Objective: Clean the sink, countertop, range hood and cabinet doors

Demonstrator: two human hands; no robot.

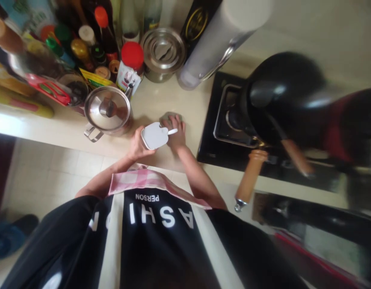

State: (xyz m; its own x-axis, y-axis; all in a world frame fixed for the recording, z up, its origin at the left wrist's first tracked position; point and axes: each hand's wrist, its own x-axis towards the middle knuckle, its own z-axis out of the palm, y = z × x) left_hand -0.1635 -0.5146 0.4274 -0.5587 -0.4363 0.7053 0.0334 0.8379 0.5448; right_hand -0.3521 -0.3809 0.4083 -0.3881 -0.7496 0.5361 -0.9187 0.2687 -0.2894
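My left hand point(138, 145) is wrapped round the side of a white lidded container point(154, 135), which looks like a seasoning box. A short white handle point(172, 131), like a spoon's, sticks out from its right side. Just behind that handle, my right hand point(177, 132) rests on the counter with its fingers spread and pointing away from me. The handle hides part of this hand, and I cannot tell whether the two touch. What is inside the container stays hidden under its lid.
A steel pot with a lid point(107, 108) stands to the left, near several bottles and a red-capped jar point(132, 55). Behind are a lidded steel canister point(163, 52) and a tall grey cylinder point(215, 44). On the right, a black wok point(284, 92) with a wooden handle point(251, 176) sits on the stove.
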